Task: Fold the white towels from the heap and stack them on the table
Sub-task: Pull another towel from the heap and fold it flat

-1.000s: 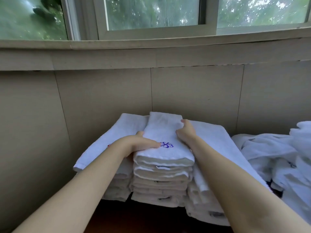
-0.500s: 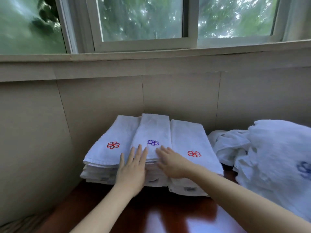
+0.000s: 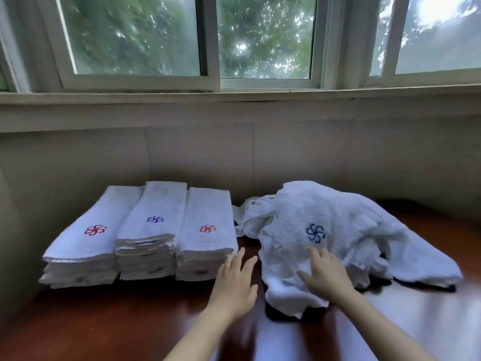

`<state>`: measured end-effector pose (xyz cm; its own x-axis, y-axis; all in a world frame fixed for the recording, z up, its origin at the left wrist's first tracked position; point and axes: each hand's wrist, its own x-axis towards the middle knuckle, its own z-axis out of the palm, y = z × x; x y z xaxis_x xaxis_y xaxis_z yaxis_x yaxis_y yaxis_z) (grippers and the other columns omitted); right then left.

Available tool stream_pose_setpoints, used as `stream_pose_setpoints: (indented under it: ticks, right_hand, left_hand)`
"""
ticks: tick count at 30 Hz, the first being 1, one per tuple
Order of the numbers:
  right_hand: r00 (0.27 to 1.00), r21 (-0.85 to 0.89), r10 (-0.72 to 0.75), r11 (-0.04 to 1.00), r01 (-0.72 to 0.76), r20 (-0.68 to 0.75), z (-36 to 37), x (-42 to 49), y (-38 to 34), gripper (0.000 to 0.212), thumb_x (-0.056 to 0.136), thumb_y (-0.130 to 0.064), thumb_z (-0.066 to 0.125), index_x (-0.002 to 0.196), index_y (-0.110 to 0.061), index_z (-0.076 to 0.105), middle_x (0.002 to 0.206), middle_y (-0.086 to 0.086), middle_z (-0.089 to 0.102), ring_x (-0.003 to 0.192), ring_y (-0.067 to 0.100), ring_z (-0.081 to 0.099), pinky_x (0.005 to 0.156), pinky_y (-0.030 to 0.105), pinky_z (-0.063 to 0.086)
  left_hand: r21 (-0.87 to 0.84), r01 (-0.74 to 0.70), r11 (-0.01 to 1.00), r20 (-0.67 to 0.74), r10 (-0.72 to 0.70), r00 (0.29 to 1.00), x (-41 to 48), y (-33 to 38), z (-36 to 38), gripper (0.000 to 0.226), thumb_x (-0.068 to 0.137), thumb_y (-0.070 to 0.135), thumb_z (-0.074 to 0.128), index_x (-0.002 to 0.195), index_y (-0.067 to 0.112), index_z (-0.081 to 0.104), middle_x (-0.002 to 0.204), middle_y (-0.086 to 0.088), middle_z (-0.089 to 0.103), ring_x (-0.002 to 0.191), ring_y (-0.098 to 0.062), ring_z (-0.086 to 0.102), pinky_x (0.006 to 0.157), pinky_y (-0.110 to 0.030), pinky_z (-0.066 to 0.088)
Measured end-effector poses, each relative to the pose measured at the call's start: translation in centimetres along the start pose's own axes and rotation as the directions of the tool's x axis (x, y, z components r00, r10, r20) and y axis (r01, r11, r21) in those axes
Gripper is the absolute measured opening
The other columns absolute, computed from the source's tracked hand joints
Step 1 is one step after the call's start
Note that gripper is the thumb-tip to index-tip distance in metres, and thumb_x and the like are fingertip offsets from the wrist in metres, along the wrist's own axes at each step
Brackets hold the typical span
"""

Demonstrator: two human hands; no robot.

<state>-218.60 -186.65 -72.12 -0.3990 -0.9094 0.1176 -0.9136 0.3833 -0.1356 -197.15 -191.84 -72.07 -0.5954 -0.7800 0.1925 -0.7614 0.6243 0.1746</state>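
Note:
Three stacks of folded white towels stand side by side on the dark red table: the left stack with a red flower mark, the middle stack with a blue one, the right stack with a red one. To their right lies the heap of unfolded white towels, a blue flower mark on its top. My left hand hovers flat, fingers straight, between the right stack and the heap, holding nothing. My right hand rests with spread fingers on the heap's near edge.
A beige tiled wall rises right behind the towels, with a window sill and windows above it. Another wall closes the left side next to the left stack. Dark cloth edges show under the heap at the right.
Both hands left the middle stack and moved right. My right hand now lies on the heap, my left hand is beside the right stack. The view shifted right, showing the whole heap.

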Motion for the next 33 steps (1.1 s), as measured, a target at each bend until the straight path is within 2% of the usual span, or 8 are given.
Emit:
stream_pose_setpoints:
  ticks: [4, 10, 13, 16, 21, 26, 30, 33]
  right_hand:
    - [0.999, 0.028, -0.037, 0.999, 0.037, -0.006, 3.3, -2.4, 2.9, 0.047, 0.087, -0.031, 0.047, 0.131, -0.019, 0.036, 0.124, 0.003, 0.049, 0.119, 0.024, 0.045, 0.094, 0.033, 0.039]
    - [0.981, 0.172, -0.033, 0.983, 0.066, -0.190, 2.8, -3.7, 4.2, 0.009, 0.087, -0.007, 0.042, 0.086, -0.015, 0.046, 0.097, 0.011, 0.061, 0.097, 0.029, 0.055, 0.071, 0.035, 0.031]
    - [0.934, 0.378, -0.043, 0.907, 0.185, -0.354, 1.2, -5.0, 3.9, 0.031, 0.082, 0.001, 0.050, 0.064, -0.018, 0.033, 0.069, 0.011, 0.054, 0.071, 0.030, 0.052, 0.062, 0.035, 0.024]
    - [0.876, 0.508, -0.049, 0.799, 0.323, -0.480, -1.7, -6.9, 2.4, 0.044, 0.078, 0.007, 0.056, 0.059, -0.022, 0.029, 0.059, 0.001, 0.041, 0.061, 0.026, 0.045, 0.059, 0.037, 0.028]
    - [0.781, 0.529, -0.107, 0.678, 0.510, -0.616, -5.0, -10.5, 0.8, 0.023, 0.081, -0.012, 0.056, 0.061, -0.010, 0.045, 0.060, -0.007, 0.043, 0.060, 0.018, 0.044, 0.059, 0.033, 0.035]
    - [0.774, 0.557, -0.206, 0.587, 0.588, -0.599, -4.9, -13.4, 0.6, 0.025, 0.085, -0.017, 0.052, 0.063, -0.006, 0.047, 0.063, -0.011, 0.041, 0.062, 0.010, 0.040, 0.059, 0.025, 0.033]
    - [0.741, 0.467, -0.249, 0.641, 0.609, -0.624, -3.9, -14.1, 1.2, 0.030, 0.093, -0.021, 0.049, 0.064, -0.013, 0.049, 0.066, -0.012, 0.044, 0.064, 0.005, 0.040, 0.059, 0.022, 0.032]
    - [0.749, 0.380, -0.160, 0.783, 0.493, -0.644, -2.6, -13.4, 2.6, 0.006, 0.086, -0.004, 0.060, 0.084, -0.007, 0.064, 0.081, 0.004, 0.062, 0.077, 0.023, 0.059, 0.070, 0.027, 0.045]
  left_hand:
    - [-0.175, -0.082, 0.981, 0.045, 0.091, 0.995, 1.5, 4.6, 2.7, 0.056, 0.097, 0.021, 0.041, 0.149, 0.015, 0.022, 0.156, -0.001, 0.020, 0.143, -0.014, 0.018, 0.114, -0.022, 0.013]
    - [-0.571, 0.225, 0.789, 0.222, -0.116, 0.968, 1.9, 7.7, 5.1, 0.045, 0.099, 0.027, 0.043, 0.142, 0.015, 0.037, 0.135, -0.008, 0.053, 0.120, -0.020, 0.052, 0.089, -0.017, 0.037]
    - [-0.847, 0.393, 0.358, 0.341, -0.201, 0.918, 2.1, 8.9, 4.4, 0.043, 0.101, 0.039, 0.040, 0.118, 0.005, 0.059, 0.108, -0.011, 0.066, 0.102, -0.024, 0.060, 0.099, -0.034, 0.045]
    - [-0.925, 0.376, -0.064, 0.381, -0.204, 0.902, 2.4, 10.1, 2.5, 0.053, 0.097, 0.053, 0.036, 0.096, 0.010, 0.067, 0.088, -0.007, 0.073, 0.087, -0.023, 0.066, 0.086, -0.034, 0.051]
    - [-0.896, 0.343, -0.282, 0.359, -0.003, 0.933, 3.3, 11.5, -2.4, 0.042, 0.095, 0.041, 0.051, 0.110, 0.005, 0.068, 0.104, -0.011, 0.070, 0.092, -0.023, 0.066, 0.085, -0.034, 0.052]
    - [-0.971, 0.227, 0.072, 0.219, -0.100, 0.971, 2.2, 12.1, -5.4, 0.031, 0.082, -0.013, 0.041, 0.107, -0.001, 0.054, 0.066, -0.008, 0.062, 0.051, -0.013, 0.065, 0.047, -0.022, 0.050]
    - [-0.944, 0.205, 0.258, 0.230, 0.070, 0.971, -1.3, 10.7, -5.9, 0.049, 0.072, -0.018, 0.034, 0.103, 0.010, 0.060, 0.084, -0.006, 0.071, 0.072, -0.012, 0.071, 0.056, -0.022, 0.053]
    - [-0.894, 0.252, 0.370, 0.324, 0.146, 0.935, -4.1, 8.4, -5.0, 0.046, 0.059, -0.006, 0.043, 0.100, 0.004, 0.063, 0.089, -0.011, 0.068, 0.079, -0.021, 0.067, 0.064, -0.027, 0.051]
